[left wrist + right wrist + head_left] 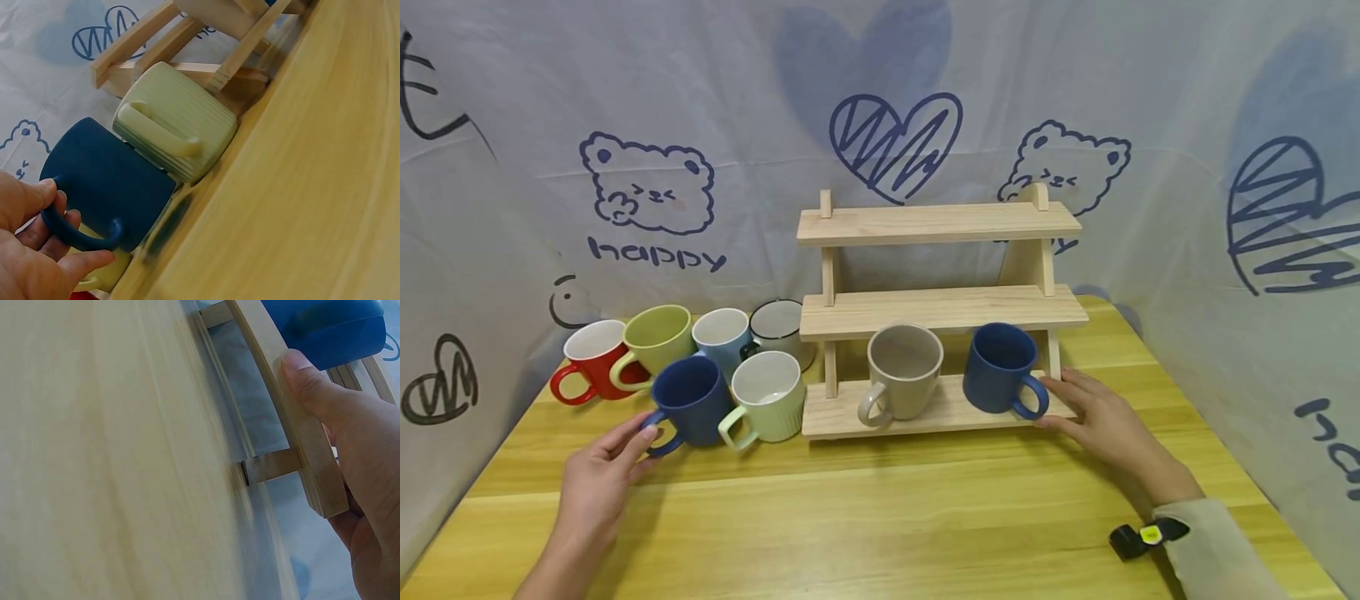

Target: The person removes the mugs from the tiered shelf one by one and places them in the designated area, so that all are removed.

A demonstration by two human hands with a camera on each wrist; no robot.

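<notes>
My left hand (597, 483) pinches the handle of a dark blue mug (698, 417), thumb on top and fingers through the loop in the left wrist view. That mug stands upright, close over the table, beside a pale green ribbed mug (181, 119). At the right end of a three-tier wooden shelf (943, 308), my right hand (1097, 421) grips the lowest board (325, 481), its thumb on the front edge. Another dark blue mug (996, 375) sits on that board near my right fingers, handle toward them. A taupe mug (910, 383) stands to its left.
Behind the held mug stand a red mug (613, 379), an olive green mug (662, 337), a light blue mug (726, 346) and a grey mug with a dark rim (786, 329). Printed cloth (760, 125) hangs around the wooden table (865, 525).
</notes>
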